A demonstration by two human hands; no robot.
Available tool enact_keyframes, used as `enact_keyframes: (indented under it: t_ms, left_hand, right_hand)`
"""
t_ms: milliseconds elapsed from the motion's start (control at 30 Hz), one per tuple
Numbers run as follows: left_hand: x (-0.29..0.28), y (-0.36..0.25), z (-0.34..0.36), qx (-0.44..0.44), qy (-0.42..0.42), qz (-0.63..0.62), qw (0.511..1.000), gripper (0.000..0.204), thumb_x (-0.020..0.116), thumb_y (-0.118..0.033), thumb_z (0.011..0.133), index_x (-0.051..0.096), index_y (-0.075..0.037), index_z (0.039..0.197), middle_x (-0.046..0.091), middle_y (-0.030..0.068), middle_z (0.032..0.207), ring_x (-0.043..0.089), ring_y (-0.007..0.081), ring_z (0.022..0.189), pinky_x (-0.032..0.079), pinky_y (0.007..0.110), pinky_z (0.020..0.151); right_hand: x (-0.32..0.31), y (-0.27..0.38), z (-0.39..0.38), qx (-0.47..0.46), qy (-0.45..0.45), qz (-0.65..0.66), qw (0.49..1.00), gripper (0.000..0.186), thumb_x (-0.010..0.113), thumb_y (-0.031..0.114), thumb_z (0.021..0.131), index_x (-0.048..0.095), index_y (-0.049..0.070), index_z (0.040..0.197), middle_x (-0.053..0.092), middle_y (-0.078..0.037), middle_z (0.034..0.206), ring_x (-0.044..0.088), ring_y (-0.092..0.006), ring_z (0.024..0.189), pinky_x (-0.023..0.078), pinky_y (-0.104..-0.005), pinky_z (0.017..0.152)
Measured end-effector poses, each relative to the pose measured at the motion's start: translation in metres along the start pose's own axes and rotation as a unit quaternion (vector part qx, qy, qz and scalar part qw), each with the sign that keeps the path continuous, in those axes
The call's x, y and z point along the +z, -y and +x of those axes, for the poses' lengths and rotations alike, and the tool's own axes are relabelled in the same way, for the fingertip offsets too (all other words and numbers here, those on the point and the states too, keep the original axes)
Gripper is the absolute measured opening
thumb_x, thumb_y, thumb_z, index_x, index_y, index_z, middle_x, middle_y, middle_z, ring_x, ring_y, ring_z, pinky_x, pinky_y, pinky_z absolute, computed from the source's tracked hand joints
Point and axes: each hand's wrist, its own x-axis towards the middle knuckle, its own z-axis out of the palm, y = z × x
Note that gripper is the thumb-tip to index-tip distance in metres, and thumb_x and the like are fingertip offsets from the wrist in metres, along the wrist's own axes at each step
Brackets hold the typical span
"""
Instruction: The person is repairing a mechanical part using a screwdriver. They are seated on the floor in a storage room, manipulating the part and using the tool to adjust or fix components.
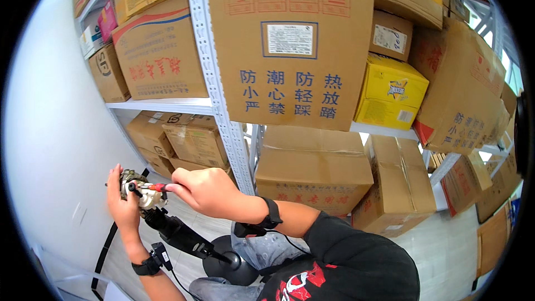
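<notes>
Location: you are in what looks like a storeroom. Evidence: pale metal racking, its upright (229, 139) punched with rows of slots, rises before you; a white shelf board (167, 105) to your left bears stacked boxes. The big brown carton (290, 67) facing you shows red handling pictograms and blue print; a yellow box (390, 93) sits to its right. Two taped cardboard boxes (312, 159) stand side by side below. You have a plain white wall (44, 122) at left, pale grey floor (446, 256) underneath.
</notes>
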Motion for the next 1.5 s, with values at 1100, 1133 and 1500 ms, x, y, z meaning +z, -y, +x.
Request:
enact_keyframes:
  t_ms: [1100,1133,1500]
  left_hand:
    - [0.001,-0.015,-0.001,0.019,-0.023,0.032,0.999,0.057,0.066,-0.016,0.079,0.062,-0.004,0.135,0.064,0.0192,0.135,0.049,0.0392,0.14,0.04,0.047,0.115]
    - [0.001,-0.013,-0.001,0.019,-0.022,0.034,0.999,0.057,0.066,-0.016,0.079,0.062,-0.004,0.135,0.064,0.0191,0.136,0.049,0.039,0.14,0.04,0.047,0.115]
    - [0.003,-0.013,0.0,0.014,-0.023,0.045,0.999,0.056,0.066,-0.013,0.08,0.062,-0.006,0.135,0.063,0.0191,0.137,0.049,0.0387,0.14,0.04,0.047,0.115]
  right_hand:
    - [-0.009,0.007,0.004,-0.093,-0.035,0.089,0.991,0.02,0.076,0.018,0.089,0.065,0.009,0.104,0.064,-0.009,0.079,0.065,-0.0301,0.072,0.051,-0.0384,0.063]
    - [-0.01,0.009,0.004,-0.084,-0.034,0.105,0.99,0.02,0.076,0.018,0.089,0.066,0.008,0.103,0.064,-0.009,0.079,0.065,-0.0301,0.071,0.051,-0.0385,0.063]
    - [-0.007,-0.004,0.004,-0.156,-0.048,0.033,0.986,0.019,0.076,0.016,0.089,0.069,0.007,0.104,0.066,-0.012,0.083,0.065,-0.03,0.074,0.051,-0.0395,0.064]
